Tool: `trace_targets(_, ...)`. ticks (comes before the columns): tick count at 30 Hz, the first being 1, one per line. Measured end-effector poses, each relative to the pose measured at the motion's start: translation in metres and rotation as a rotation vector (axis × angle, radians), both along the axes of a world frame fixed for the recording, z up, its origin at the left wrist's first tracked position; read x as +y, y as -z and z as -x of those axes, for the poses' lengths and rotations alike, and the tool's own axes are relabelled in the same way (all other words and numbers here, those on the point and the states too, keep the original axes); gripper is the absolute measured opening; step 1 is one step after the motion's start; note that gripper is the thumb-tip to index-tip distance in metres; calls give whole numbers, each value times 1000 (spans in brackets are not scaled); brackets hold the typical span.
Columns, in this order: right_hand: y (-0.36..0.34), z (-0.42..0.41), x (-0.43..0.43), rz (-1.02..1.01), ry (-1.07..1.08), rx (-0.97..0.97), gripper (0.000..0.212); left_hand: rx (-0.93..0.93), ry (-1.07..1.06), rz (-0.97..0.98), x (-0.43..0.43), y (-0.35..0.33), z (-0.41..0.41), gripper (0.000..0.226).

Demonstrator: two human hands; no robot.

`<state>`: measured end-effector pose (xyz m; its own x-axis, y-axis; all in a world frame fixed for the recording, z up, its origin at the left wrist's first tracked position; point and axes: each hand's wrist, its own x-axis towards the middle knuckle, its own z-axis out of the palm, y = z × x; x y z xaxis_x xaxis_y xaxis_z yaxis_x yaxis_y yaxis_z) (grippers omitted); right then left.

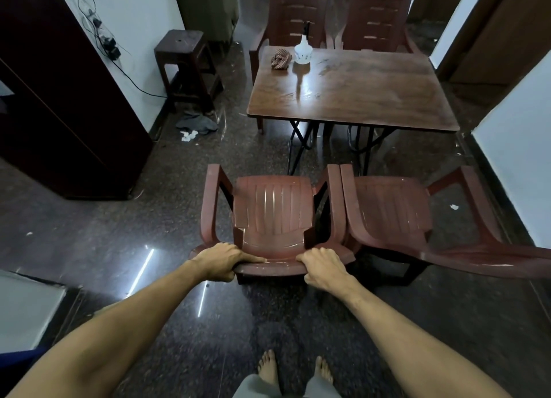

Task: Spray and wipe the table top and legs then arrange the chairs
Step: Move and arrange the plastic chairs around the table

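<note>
I'm arranging chairs: my left hand (222, 259) and right hand (320, 266) both grip the backrest of the near chair (272, 207) at 12 o'clock, short of the table (372, 99). Next, I judge, a straight push in beside its neighbour (387, 207) at 2.

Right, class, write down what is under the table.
Black crossed metal legs and dark floor show beneath the table. The table covers their upper parts and the far floor.
</note>
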<state>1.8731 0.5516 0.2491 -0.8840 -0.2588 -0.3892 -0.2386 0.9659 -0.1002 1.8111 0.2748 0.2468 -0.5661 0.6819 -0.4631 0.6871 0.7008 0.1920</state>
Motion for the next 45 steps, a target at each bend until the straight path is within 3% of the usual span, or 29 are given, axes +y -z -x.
trace_targets(12,-2,2,3,20,-51,-68,46,-80,-115,15,2,-5,-8,86)
trace_targets(18,-23,7,8,322,32,-228,96,-77,-167,10,2,-30,-6,81)
trace_targets(22,-38,22,-9,409,76,-105,83,-109,-289,-91,-14,-46,3,90)
trace_targets(28,-49,65,-68,443,119,92,58,-94,-493,-356,-55,-53,43,71)
trace_targets(39,-32,198,-236,473,362,213,61,-27,-543,-510,-192,-43,176,74)
trace_targets(45,-26,280,-286,457,438,213,63,-48,-515,-544,-232,-45,271,75)
